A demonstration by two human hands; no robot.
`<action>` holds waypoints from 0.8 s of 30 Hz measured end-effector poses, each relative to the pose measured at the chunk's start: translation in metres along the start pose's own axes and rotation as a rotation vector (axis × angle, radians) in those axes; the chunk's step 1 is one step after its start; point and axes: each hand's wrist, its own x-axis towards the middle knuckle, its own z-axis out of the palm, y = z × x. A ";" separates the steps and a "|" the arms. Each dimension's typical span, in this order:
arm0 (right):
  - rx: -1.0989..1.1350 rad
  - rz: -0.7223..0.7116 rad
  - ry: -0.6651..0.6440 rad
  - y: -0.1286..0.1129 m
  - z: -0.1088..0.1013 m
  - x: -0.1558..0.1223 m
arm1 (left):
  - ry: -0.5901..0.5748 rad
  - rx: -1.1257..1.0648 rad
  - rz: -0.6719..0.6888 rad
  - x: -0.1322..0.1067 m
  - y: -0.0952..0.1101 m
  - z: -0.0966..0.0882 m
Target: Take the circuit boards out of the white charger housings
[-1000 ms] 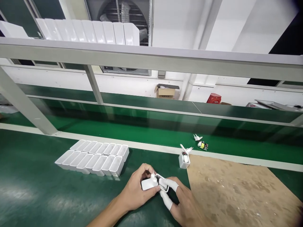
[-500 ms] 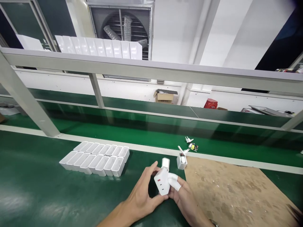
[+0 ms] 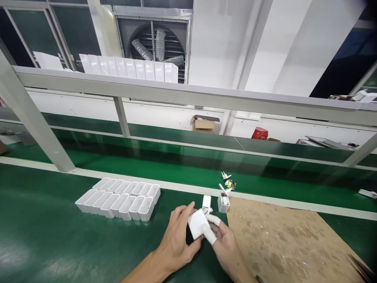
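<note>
Both hands hold a white charger [image 3: 198, 225] low over the green bench, its plain face turned up. My left hand [image 3: 178, 236] curves around its left side, with fingertips and thumb at its edges. White finger cots cover the thumb and a finger of my right hand [image 3: 225, 243], which pinches the charger from the right. Just beyond it is a smaller white block [image 3: 206, 201]; whether the two are joined I cannot tell. Nearby stands an open white casing [image 3: 224, 203] with parts sticking out of its top.
Two rows of open white casings [image 3: 118, 198] sit at left. A brown board [image 3: 282, 236] lies at right, with dark tweezers [image 3: 361, 267] by its edge. Beyond the pale rail are a plug piece [image 3: 226, 175] and a small circuit board [image 3: 230, 184]. A metal frame [image 3: 188, 92] crosses above.
The charger has been turned over: its face with a red port and two slots pointed up before, a blank face now. My right thumb has come onto that face. The view has tilted slightly upward.
</note>
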 end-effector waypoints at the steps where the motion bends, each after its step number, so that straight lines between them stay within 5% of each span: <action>1: -0.117 -0.081 -0.022 0.001 -0.001 -0.001 | -0.014 0.003 -0.036 -0.001 -0.002 0.001; 3: -0.330 -0.234 -0.030 0.001 -0.006 -0.001 | -0.041 -0.051 -0.143 -0.002 -0.007 0.002; 6: -0.489 -0.381 0.210 -0.002 -0.027 0.008 | -0.058 -0.159 -0.341 0.005 -0.015 0.001; 10: -0.506 -0.378 0.461 0.002 -0.070 0.033 | -0.104 -0.196 -0.468 0.035 -0.023 0.007; 13: -0.556 -0.343 0.455 0.014 -0.090 0.047 | -0.148 -0.244 -0.457 0.067 -0.027 0.028; 18: -0.714 -0.329 0.310 0.024 -0.094 0.047 | -0.233 -0.298 -0.390 0.102 -0.030 0.065; 24: -1.021 -0.253 0.242 0.007 -0.095 0.033 | -0.375 -0.293 -0.343 0.137 -0.062 0.050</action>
